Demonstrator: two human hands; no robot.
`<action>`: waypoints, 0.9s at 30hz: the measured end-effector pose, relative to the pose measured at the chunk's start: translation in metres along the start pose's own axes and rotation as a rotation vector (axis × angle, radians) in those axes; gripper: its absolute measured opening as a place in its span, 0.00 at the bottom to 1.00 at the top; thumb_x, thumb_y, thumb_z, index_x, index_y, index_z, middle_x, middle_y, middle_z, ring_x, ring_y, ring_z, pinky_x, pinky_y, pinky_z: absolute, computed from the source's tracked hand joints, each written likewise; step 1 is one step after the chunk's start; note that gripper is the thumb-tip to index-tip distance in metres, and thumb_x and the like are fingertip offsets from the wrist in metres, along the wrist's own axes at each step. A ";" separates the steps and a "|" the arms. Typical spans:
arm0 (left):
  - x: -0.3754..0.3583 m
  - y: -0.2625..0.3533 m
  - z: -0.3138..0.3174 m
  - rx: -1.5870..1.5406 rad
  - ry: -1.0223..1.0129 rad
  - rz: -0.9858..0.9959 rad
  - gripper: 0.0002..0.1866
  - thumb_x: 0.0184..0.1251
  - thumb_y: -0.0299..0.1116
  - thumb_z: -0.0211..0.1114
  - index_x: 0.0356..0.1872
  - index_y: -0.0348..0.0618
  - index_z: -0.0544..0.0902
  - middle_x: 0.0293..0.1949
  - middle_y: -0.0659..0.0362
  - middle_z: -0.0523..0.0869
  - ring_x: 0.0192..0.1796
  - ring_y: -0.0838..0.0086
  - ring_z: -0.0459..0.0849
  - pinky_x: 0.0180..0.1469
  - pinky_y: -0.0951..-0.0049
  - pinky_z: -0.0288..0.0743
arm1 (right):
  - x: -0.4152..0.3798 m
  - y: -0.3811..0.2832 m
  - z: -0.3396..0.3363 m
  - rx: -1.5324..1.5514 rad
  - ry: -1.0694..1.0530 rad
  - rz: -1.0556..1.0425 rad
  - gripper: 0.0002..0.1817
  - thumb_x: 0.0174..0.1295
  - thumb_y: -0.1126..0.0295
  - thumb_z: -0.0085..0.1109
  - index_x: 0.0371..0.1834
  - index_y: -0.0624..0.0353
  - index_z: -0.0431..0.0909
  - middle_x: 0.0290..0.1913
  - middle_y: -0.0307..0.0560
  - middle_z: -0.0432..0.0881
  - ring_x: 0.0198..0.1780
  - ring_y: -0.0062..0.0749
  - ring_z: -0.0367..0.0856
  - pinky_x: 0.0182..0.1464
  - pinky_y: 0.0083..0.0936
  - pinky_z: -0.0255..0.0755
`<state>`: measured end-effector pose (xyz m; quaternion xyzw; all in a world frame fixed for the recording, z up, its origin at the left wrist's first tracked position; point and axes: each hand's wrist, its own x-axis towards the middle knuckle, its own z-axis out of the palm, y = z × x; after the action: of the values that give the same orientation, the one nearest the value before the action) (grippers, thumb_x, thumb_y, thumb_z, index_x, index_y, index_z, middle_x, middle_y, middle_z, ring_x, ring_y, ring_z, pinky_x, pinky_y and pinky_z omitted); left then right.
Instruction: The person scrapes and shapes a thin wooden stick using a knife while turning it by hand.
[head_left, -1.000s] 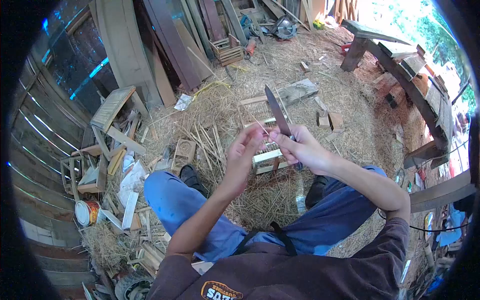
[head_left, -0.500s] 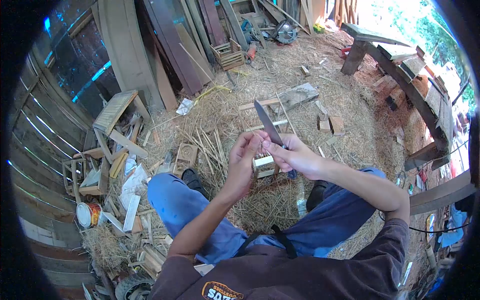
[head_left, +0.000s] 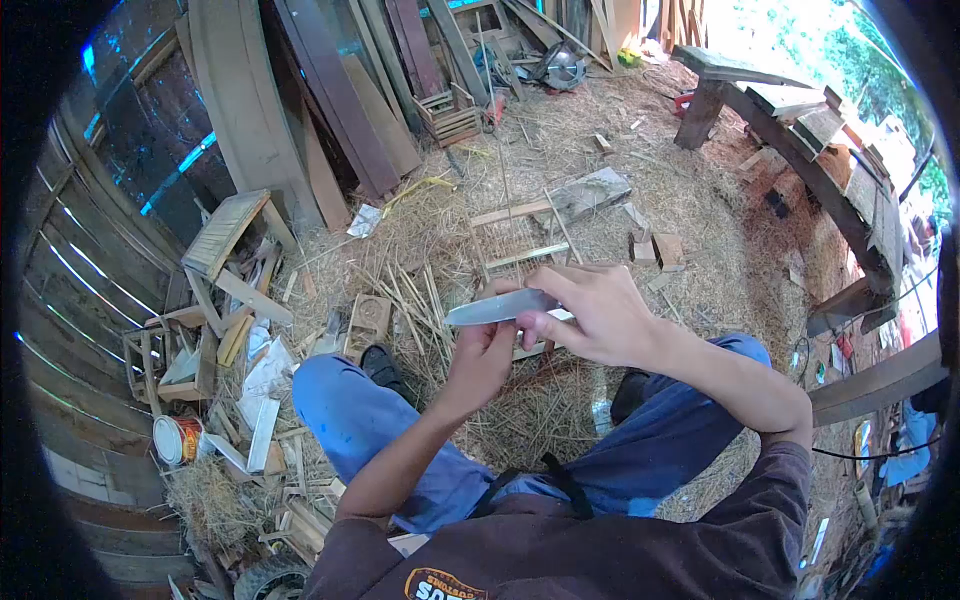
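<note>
My right hand [head_left: 600, 315] is closed round the handle of a knife [head_left: 490, 308], its broad blade pointing left. Just below and left of it, my left hand [head_left: 480, 365] is closed under the blade, its fingers partly covered. A long thin stick [head_left: 503, 165] rises from between the hands and appears held in my left fingers; its lower end is hidden. Beyond and beneath the hands, a small slatted wooden frame [head_left: 512, 212] lies on the straw, partly covered by them.
Loose thin sticks [head_left: 420, 315] and a wooden block [head_left: 370, 315] lie left of the frame. A flat board [head_left: 590, 195] and small offcuts [head_left: 668, 250] lie ahead. A circular saw [head_left: 562, 70] sits at the back. A wooden bench [head_left: 800, 150] stands right, planks [head_left: 240, 100] lean left.
The knife has swung from pointing up and away to lying leftward across my left hand. My right hand has turned over. The long thin stick now shows upright beyond the hands.
</note>
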<state>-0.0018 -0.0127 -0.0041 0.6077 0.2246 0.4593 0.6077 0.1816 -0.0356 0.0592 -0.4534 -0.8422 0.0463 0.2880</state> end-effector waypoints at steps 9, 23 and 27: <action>-0.007 0.004 -0.006 0.038 -0.080 -0.079 0.07 0.79 0.27 0.51 0.51 0.38 0.74 0.35 0.64 0.74 0.34 0.85 0.71 0.38 0.81 0.67 | 0.002 0.006 -0.022 -0.115 -0.057 -0.104 0.18 0.63 0.49 0.63 0.42 0.52 0.79 0.29 0.45 0.83 0.31 0.42 0.85 0.32 0.36 0.74; -0.005 0.005 -0.004 0.024 -0.081 -0.075 0.09 0.80 0.30 0.53 0.54 0.39 0.74 0.32 0.66 0.73 0.33 0.86 0.69 0.36 0.83 0.64 | 0.006 0.014 -0.023 -0.176 0.030 -0.173 0.22 0.64 0.42 0.59 0.32 0.50 0.77 0.21 0.40 0.79 0.22 0.39 0.81 0.24 0.35 0.71; -0.001 0.015 -0.006 0.067 -0.080 -0.034 0.09 0.80 0.31 0.53 0.53 0.40 0.74 0.31 0.67 0.73 0.33 0.86 0.69 0.35 0.83 0.63 | 0.009 0.017 -0.022 -0.260 0.127 -0.208 0.21 0.62 0.42 0.62 0.33 0.50 0.79 0.20 0.40 0.78 0.21 0.38 0.81 0.23 0.34 0.70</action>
<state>-0.0116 -0.0129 0.0083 0.6417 0.2258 0.4164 0.6032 0.2017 -0.0231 0.0756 -0.3993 -0.8636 -0.1216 0.2829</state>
